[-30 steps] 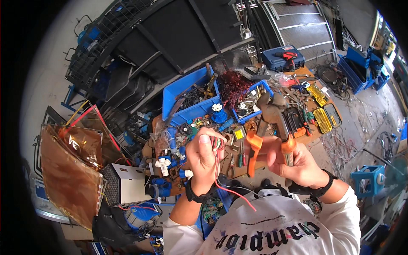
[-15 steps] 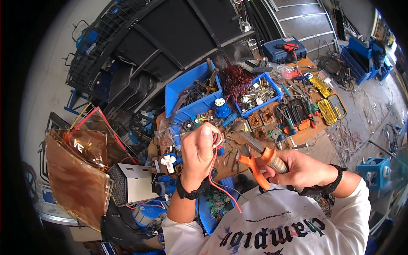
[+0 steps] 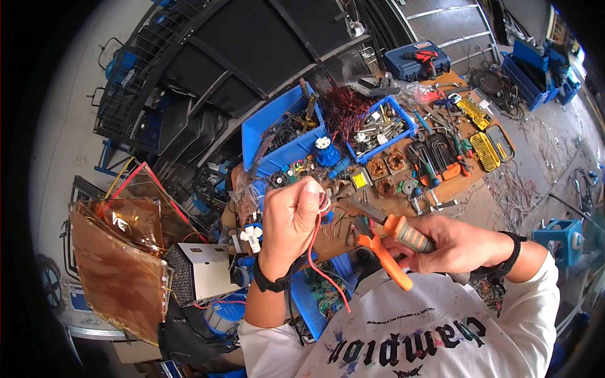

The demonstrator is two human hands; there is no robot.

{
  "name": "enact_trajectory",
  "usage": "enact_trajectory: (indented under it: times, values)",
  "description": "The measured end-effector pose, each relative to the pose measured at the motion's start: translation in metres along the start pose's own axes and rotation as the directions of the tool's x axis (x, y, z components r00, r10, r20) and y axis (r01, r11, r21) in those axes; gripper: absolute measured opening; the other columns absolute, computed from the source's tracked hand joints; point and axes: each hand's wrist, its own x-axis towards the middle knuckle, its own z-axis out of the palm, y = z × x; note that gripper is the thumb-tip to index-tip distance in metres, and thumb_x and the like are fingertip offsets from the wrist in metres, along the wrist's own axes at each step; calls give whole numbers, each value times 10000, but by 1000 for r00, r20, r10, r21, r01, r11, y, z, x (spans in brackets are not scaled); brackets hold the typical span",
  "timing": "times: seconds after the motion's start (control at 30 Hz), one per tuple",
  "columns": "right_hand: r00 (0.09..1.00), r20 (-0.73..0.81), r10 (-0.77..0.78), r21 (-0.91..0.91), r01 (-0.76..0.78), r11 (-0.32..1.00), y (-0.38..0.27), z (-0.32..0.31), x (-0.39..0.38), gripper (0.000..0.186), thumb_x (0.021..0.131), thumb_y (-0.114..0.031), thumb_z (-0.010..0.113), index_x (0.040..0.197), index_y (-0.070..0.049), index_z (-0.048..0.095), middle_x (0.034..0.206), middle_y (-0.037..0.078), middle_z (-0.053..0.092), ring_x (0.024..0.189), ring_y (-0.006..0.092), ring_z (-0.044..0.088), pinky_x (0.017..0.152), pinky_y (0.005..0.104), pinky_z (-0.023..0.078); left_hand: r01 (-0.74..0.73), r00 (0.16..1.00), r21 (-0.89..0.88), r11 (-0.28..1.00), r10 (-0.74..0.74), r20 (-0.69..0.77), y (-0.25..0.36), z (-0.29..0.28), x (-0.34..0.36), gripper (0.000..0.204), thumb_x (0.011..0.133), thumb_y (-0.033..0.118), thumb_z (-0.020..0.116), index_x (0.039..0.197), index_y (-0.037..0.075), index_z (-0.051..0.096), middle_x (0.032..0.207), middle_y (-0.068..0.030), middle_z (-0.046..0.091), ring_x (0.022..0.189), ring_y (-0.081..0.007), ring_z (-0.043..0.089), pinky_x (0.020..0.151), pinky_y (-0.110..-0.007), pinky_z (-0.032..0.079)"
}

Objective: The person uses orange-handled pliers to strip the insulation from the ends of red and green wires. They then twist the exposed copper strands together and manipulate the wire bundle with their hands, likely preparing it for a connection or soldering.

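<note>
My left hand (image 3: 288, 220) is closed around a small coil of striped wires (image 3: 323, 203), with red and grey strands hanging below it over my white shirt. Just to its right, my right hand (image 3: 457, 246) grips orange-handled metal hand tools: a plier-like handle (image 3: 387, 258) and an orange-and-grey grip (image 3: 409, 234), both with metal parts pointing up-left toward the coil. Whether these form one tool or two I cannot tell.
A cluttered wooden workbench (image 3: 469, 201) holds blue bins (image 3: 271, 160), hand tools, yellow bit cases (image 3: 485, 151) and a drill (image 3: 425, 58) on a blue case. Copper-coloured sheets (image 3: 116, 271) lean at left; a blue metal frame (image 3: 561, 242) stands at right.
My right hand has moved lower and to the right, tipping the tool heads down and leftward toward the coil. My left hand has shifted slightly left, still gripping the wires.
</note>
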Motion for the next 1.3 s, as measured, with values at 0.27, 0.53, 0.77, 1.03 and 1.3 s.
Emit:
enact_trajectory:
  times: [0.27, 0.53, 0.77, 1.03, 1.3]
  values:
    - [999, 13, 29, -18, -29, 999, 0, -4, -9, 202, 826, -66, 570, 1013, -5, 615, 812, -30, 570, 762, 52, 487, 697, 233, 425, 72, 995, -60, 996, -67, 75, -9, 1, -2, 475, 996, 342, 468, 670, -3, 482, 545, -61, 439, 516, -125, 382, 490, -309, 361]
    - [997, 65, 37, -1, -37, 999, -5, -6, -11, 178, 818, -55, 556, 986, -7, 586, 858, -28, 545, 828, 59, 469, 717, 245, 413, 17, 998, -16, 1000, -16, 66, -4, 4, -2, 477, 992, 340, 476, 663, -6, 495, 531, -83, 443, 480, -165, 391, 481, -326, 359]
    - [988, 91, 124, -43, -120, 992, -7, -12, -12, 251, 829, -60, 595, 1067, 18, 572, 950, 19, 571, 888, 88, 501, 777, 263, 433, -11, 992, 153, 988, -9, 126, 2, 1, -2, 444, 984, 304, 470, 671, -7, 524, 544, -165, 484, 494, -353, 488, 494, -385, 385]
    - [985, 65, 158, -189, -143, 971, -10, -12, -14, 247, 808, -188, 591, 963, 4, 593, 803, 4, 567, 759, 94, 508, 672, 282, 428, -54, 991, 280, 958, 18, 129, 11, 3, -3, 404, 975, 263, 470, 680, 2, 555, 546, -180, 505, 514, -387, 527, 490, -420, 398]
    - [967, 52, 248, -396, -208, 895, -31, -8, -15, 236, 800, -226, 565, 866, -1, 595, 717, 66, 624, 705, 156, 599, 632, 323, 459, -53, 993, 396, 917, 4, 122, 15, 5, -8, 413, 973, 251, 465, 647, 12, 547, 539, -195, 505, 515, -393, 532, 490, -442, 397]
